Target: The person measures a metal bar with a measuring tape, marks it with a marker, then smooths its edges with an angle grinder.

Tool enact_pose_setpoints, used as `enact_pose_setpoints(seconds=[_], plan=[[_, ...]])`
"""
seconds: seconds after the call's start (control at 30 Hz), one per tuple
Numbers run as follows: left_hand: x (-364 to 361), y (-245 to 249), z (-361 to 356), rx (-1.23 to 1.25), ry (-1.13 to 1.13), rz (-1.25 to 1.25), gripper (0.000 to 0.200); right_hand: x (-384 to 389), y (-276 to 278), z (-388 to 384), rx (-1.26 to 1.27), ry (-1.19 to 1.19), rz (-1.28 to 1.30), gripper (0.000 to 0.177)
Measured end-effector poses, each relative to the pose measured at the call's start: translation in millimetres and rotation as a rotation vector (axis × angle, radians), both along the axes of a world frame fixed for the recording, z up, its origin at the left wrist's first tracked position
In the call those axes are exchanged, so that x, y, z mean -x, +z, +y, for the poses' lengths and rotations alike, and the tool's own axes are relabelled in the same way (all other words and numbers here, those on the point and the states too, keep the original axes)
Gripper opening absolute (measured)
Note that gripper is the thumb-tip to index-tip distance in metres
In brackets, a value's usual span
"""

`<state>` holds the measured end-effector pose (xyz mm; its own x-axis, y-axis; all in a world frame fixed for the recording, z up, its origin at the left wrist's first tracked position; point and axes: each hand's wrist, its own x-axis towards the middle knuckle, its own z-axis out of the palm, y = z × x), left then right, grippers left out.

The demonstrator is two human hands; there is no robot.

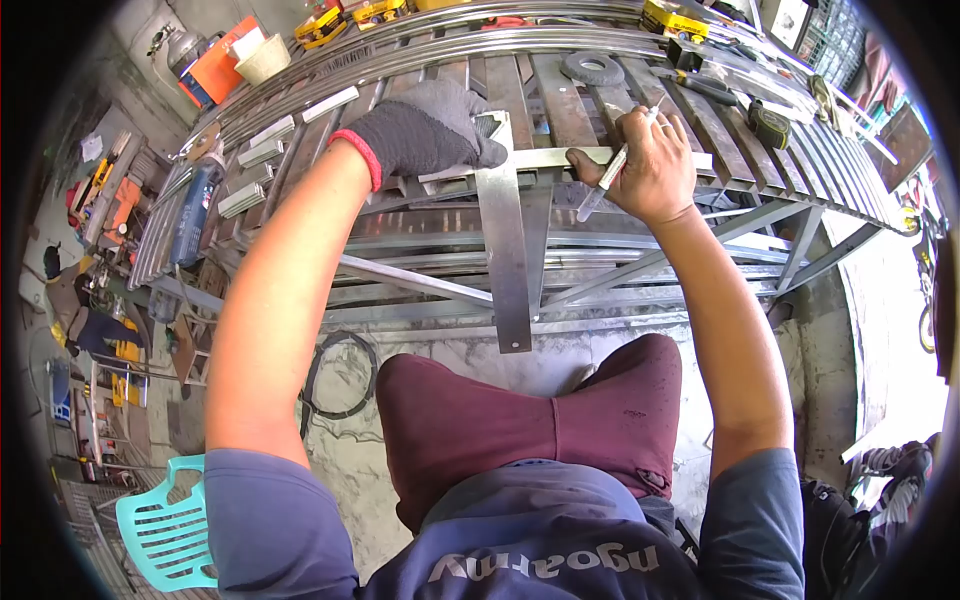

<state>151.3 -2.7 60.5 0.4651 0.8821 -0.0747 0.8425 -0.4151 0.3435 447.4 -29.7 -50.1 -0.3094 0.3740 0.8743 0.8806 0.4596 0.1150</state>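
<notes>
My left hand point(430, 130), in a dark glove with a red cuff, is closed on the head of a metal square point(507, 250), whose wide blade hangs over the bench's front edge. Under the square, a light flat metal strip point(560, 158) lies crosswise on the slats and reaches past my right hand. My bare right hand point(655, 165) has its fingers wrapped round a clear marker pen point(605, 180), tilted with one end pointing up, just above the strip's right part.
The slatted metal bench point(570, 115) carries a grinding disc point(592, 68), a tape measure point(769, 126), short strips point(245, 198) and a blue power tool point(192, 212). A turquoise chair point(165, 535) stands at lower left. Another person point(85, 310) is at the far left.
</notes>
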Motion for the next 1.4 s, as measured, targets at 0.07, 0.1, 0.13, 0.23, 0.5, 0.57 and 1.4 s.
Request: enact_pose_setpoints(seconds=[0.07, 0.1, 0.13, 0.23, 0.5, 0.57, 1.4], plan=[[0.6, 0.8, 0.3, 0.026, -0.018, -0.030, 0.068, -0.3, 1.9, -3.5, 0.051, 0.005, 0.029, 0.063], [0.9, 1.0, 0.7, 0.027, -0.026, -0.041, 0.069, -0.9, 5.7, -6.4, 0.097, 0.012, 0.053, 0.064], [1.7, -0.6, -0.1, 0.005, -0.031, -0.045, 0.070, -1.2, 10.2, -9.7, 0.139, 0.021, 0.077, 0.064], [2.0, 0.7, 2.7, -0.056, -0.061, 0.032, 0.072, -0.7, 21.6, -26.9, 0.222, 0.007, 0.191, 0.061], [3.7, 1.1, 2.1, -0.130, -0.109, 0.100, 0.050, 36.9, 22.0, -83.3, 0.359, 0.341, 0.682, 0.023], [1.2, 1.7, 0.9, -0.161, -0.103, 0.126, 0.051, 45.2, 9.5, -81.4, 0.363, 0.452, 0.730, 0.024], [1.3, 4.5, -0.3, -0.136, -0.109, 0.129, 0.059, 77.4, -9.3, -65.5, 0.356, 0.475, 0.600, 0.026]])
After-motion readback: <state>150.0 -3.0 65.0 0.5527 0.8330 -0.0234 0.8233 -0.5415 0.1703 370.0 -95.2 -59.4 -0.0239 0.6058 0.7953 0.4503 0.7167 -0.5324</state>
